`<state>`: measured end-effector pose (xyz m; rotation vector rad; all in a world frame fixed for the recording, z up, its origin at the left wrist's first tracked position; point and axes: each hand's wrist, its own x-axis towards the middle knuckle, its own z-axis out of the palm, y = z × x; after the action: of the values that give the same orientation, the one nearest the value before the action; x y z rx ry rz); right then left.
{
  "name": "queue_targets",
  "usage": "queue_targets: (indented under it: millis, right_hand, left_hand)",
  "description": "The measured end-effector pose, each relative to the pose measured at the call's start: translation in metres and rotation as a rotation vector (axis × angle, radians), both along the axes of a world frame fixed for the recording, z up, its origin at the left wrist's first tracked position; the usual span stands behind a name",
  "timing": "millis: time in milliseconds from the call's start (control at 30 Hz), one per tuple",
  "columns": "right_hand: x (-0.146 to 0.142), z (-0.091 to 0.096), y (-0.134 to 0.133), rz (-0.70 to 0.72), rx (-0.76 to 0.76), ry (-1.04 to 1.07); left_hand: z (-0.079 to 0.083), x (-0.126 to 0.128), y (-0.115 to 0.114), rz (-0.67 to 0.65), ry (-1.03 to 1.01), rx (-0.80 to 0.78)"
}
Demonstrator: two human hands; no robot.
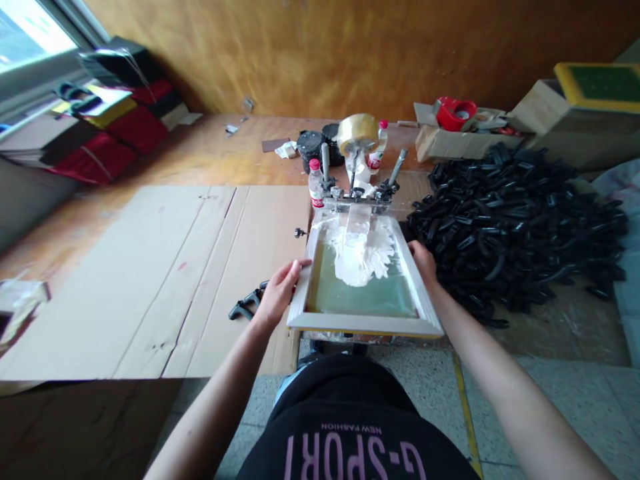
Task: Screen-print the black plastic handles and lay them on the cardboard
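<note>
Head view, and we're looking down on a wooden screen [365, 323] at lower center, its far end locked in metal hinge clamps [357, 193]. The left hand [280, 292] is gripping the screen's left rail, and the right hand [423, 262] is curling around the right rail, both closed narrowly on the wood. White ink [357, 257] is spreading in a thick smear across the green-tinted mesh. Just behind the clamps, a tape roll [356, 132] is perching beside two dark ink tins [311, 150] and a red-capped bottle [315, 183]. Black plastic parts [515, 227] are lying heaped on the right, while cardboard sheets [150, 280] are covering the bench on the left.
</note>
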<state>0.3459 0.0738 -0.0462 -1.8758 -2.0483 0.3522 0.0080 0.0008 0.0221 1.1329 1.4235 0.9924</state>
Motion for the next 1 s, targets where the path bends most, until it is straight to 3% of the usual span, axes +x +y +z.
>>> queue_targets:
  millis: [100, 167, 233, 367, 467, 567, 733, 867, 933, 1000]
  right_hand:
    - [-0.011, 0.024, 0.026, -0.073, 0.186, -0.027]
    - [-0.041, 0.040, 0.040, 0.047, 0.286, -0.088]
    - [-0.073, 0.050, 0.044, 0.198, 0.259, -0.153]
    - [-0.099, 0.048, 0.014, 0.400, 0.049, -0.186]
    - [-0.084, 0.042, -0.019, 0.622, 0.021, -0.206]
    - [-0.068, 0.044, -0.031, 0.809, 0.005, -0.188]
    - [-0.072, 0.038, -0.026, 0.622, 0.080, -0.150]
    - [-0.073, 0.022, -0.043, 0.710, 0.092, -0.134]
    - [-0.074, 0.024, -0.042, 0.692, 0.067, -0.091]
    - [-0.078, 0.035, -0.026, 0.577, 0.074, -0.045]
  left_hand:
    - [-0.045, 0.001, -0.013, 0.023, 0.056, -0.128]
    - [-0.064, 0.005, -0.012, 0.055, 0.107, -0.153]
    - [-0.074, 0.006, -0.008, 0.056, 0.153, -0.164]
    - [-0.080, 0.003, -0.003, 0.037, 0.186, -0.185]
    - [-0.084, 0.000, -0.004, 0.035, 0.176, -0.188]
    - [-0.087, -0.002, -0.005, 0.022, 0.172, -0.179]
    - [-0.092, -0.004, -0.005, -0.003, 0.158, -0.174]
    - [-0.093, -0.003, -0.006, 0.009, 0.136, -0.186]
    - [-0.089, -0.002, -0.006, 0.019, 0.129, -0.200]
    - [-0.079, -0.002, -0.006, 0.009, 0.126, -0.206]
